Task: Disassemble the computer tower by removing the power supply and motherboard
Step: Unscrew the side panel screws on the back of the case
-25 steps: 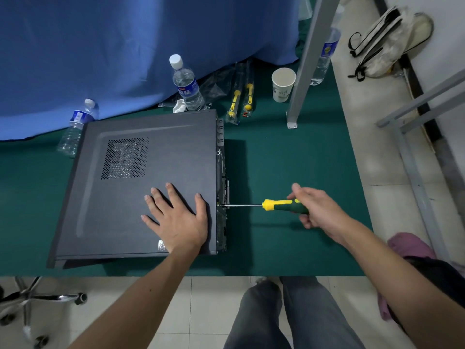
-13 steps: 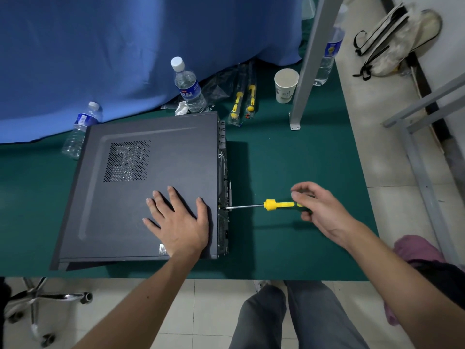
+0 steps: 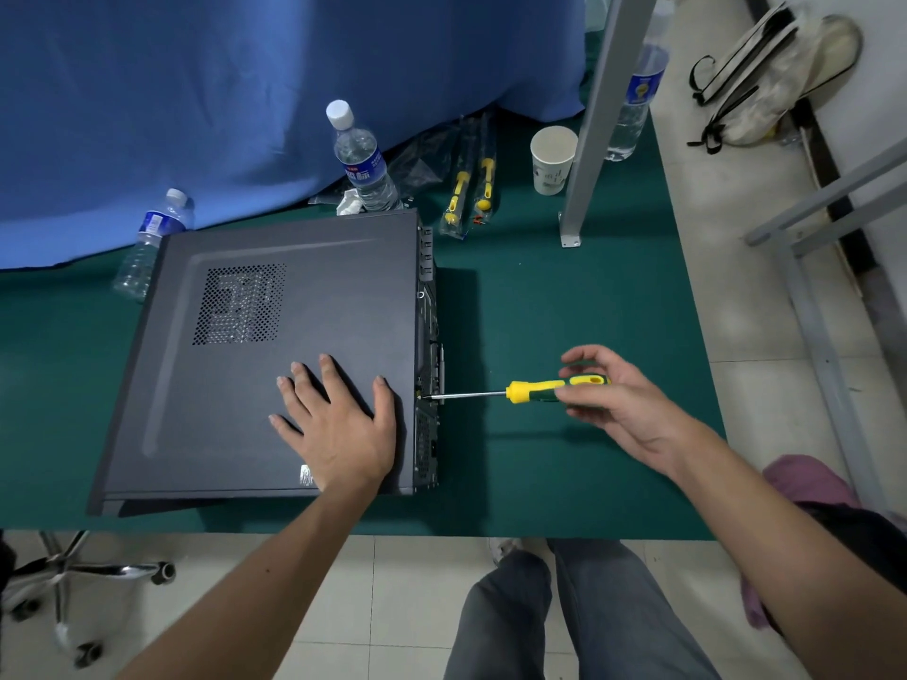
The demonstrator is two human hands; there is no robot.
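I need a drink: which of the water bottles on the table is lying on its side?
The bottle at the tower's far left corner, against the blue cloth; the others stand upright.

Matt metal tower panel (image 3: 294,346)

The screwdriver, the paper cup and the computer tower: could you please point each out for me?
screwdriver (image 3: 537,389), head view, on its yellow handle collar.
paper cup (image 3: 551,164), head view, on its outer wall.
computer tower (image 3: 314,306), head view, on its dark side panel.
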